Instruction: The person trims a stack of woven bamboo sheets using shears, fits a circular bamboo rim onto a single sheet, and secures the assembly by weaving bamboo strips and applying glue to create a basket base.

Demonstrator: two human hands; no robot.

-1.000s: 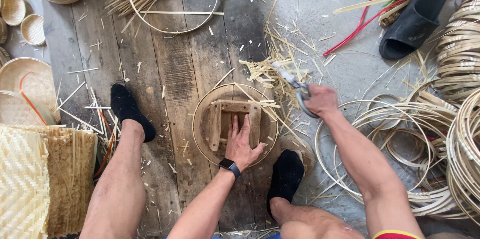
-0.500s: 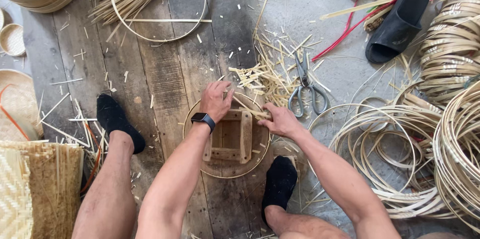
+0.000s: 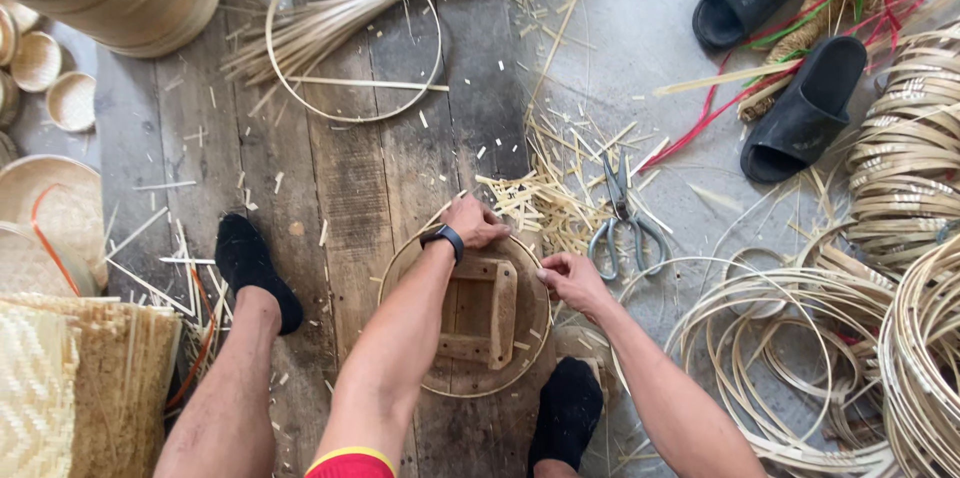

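Bamboo hoop [image 3: 405,268] seated around round wooden form [image 3: 470,323], flat on plank floor [image 3: 340,178] between two black-socked feet; square wooden frame [image 3: 480,313] fixed on top of form. Left hand [image 3: 475,221] at far rim of hoop, fingers curled shut over strip there, dark wristband [image 3: 446,239] on wrist; right hand [image 3: 570,281] at right rim, fingers bent and pinched on hoop edge; exact grip under fingertips not resolvable. Metal shears [image 3: 622,218] lying on grey floor just beyond right hand, untouched, among pale bamboo offcuts [image 3: 545,193]. Larger loose hoop [image 3: 352,36] with bundle of splints across it farther up planks. Coiled bamboo rings [image 3: 790,358] piled at right; two black sandals [image 3: 790,58] above them; woven mats [image 3: 70,388] at left.
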